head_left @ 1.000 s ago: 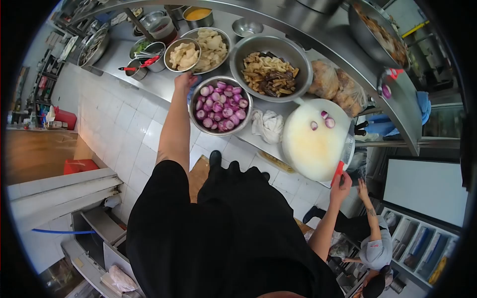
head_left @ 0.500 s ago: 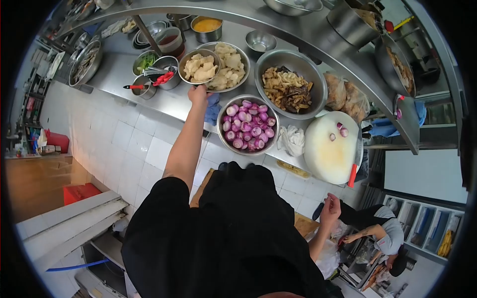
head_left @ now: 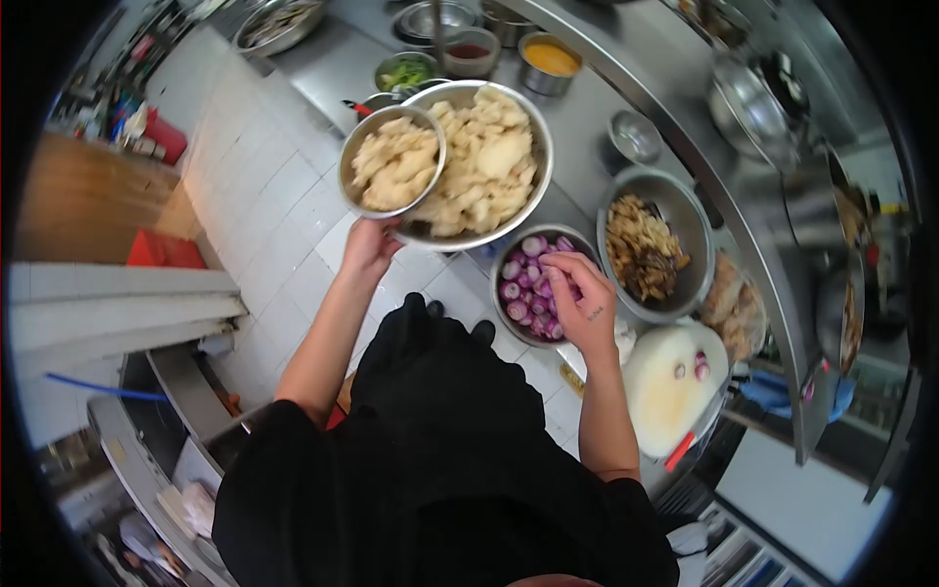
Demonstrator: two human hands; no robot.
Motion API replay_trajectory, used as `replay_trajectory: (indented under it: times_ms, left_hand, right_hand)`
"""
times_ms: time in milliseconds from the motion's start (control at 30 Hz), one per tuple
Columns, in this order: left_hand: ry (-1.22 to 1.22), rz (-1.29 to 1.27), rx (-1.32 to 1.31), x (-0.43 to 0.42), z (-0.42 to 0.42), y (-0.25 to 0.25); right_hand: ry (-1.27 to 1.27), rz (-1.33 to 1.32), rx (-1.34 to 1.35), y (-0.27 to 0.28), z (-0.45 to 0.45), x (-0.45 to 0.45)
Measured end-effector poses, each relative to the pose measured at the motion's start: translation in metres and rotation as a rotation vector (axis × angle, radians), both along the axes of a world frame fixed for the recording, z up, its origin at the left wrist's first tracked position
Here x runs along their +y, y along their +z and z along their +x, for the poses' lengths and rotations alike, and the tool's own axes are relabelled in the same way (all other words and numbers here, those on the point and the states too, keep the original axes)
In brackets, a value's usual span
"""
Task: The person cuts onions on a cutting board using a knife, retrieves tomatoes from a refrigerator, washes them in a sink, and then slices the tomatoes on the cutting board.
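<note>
Loose black clothing [head_left: 440,440] with short sleeves [head_left: 274,450]; dark shoes [head_left: 483,333]; a small dark marking [head_left: 595,314] at the base of the right grip [head_left: 585,296].

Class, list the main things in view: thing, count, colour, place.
Steel bowls of pale food: two, silver, overlapping, upper centre
Onions: many, purple, in silver bowl, centre
Deep bowl of brown food: one, grey, right of onions
Cutting board: one, white, lower right
Onion pieces: three, purple, on board
Handle: one, red, by board's near edge
Bag: one, clear, brown contents, right
Small bowl: one, silver, upper right
Pot: one, silver, orange contents, top
Greens: one bowlful, green, top
Left hand: one, bare, gripping the pale-food bowls
Right hand: one, bare, over the onions
</note>
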State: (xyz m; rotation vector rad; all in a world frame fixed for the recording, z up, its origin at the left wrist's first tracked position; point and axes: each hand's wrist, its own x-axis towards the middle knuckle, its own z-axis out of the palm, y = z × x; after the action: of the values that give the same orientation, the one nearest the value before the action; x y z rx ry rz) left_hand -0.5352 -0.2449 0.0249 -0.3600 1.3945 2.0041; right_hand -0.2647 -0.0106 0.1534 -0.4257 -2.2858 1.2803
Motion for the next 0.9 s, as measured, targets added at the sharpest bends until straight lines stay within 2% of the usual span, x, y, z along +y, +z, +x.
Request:
replay_trajectory:
  times_ms: [67,167,233,333,400,433,500,633,700,767,900]
  left_hand:
    - [0.085,-0.004,-0.012,-0.07,0.005,0.02]
    - [0.269,-0.083,0.01,-0.172,0.003,0.037]
    - [0.334,-0.235,0.022,-0.246,-0.012,0.021]
    - [0.507,-0.345,0.048,-0.298,-0.045,0.011]
    - [0.529,-0.4,0.033,-0.331,-0.084,-0.022]
    - [0.526,-0.46,0.041,-0.344,-0.105,-0.044]
    - [0.554,-0.505,0.089,-0.365,-0.149,-0.111]
    - [0.562,-0.401,0.16,-0.357,-0.252,-0.258]
    - [0.508,-0.364,0.113,-0.337,-0.306,-0.333]
    - [0.491,-0.331,0.063,-0.316,-0.346,-0.386]
    - [0.374,-0.296,0.003,-0.253,-0.386,-0.541]
  right_hand:
    - [0.152,0.029,0.068,0.009,-0.04,-0.008]
    - [0.257,-0.102,-0.067,0.002,-0.099,-0.037]
    - [0.363,-0.107,-0.098,-0.015,-0.148,-0.063]
    - [0.531,-0.109,-0.16,-0.049,-0.234,-0.111]
    - [0.622,-0.158,-0.301,-0.073,-0.299,-0.143]
    - [0.645,-0.154,-0.329,-0.091,-0.333,-0.156]
    - [0.583,0.005,-0.213,-0.138,-0.399,-0.177]
    - [0.286,0.221,-0.231,-0.203,-0.533,-0.184]
    - [0.177,0.416,-0.231,-0.244,-0.58,-0.164]
    - [0.109,0.607,-0.302,-0.254,-0.606,-0.169]
    - [0.09,0.771,-0.457,-0.269,-0.6,-0.159]
